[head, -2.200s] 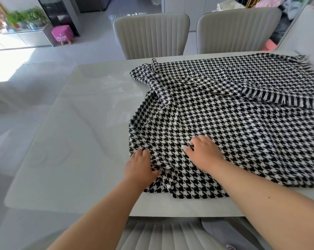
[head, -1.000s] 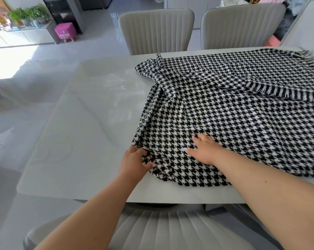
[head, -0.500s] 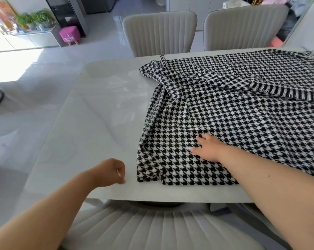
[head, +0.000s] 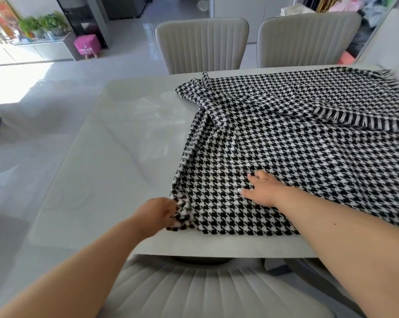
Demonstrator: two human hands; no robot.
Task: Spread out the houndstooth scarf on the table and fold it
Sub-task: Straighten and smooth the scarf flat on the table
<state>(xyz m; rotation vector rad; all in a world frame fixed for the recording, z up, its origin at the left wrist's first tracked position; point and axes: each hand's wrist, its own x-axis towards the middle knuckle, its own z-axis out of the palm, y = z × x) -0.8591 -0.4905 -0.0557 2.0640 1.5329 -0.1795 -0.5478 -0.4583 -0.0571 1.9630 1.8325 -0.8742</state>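
Scarf lies on the table, one corner gripped.
The left hand pinches the houndstooth scarf's near-left corner; the right hand presses flat, fingers straight. The scarf's long axis runs rightward across the table, fringe far right.

Scarf: black-and-white houndstooth, lay partly spread over the right half of the table, wrinkled toward its far-left corner. A fringed end was folded back across the cloth at right. Its near-left corner was bunched up.
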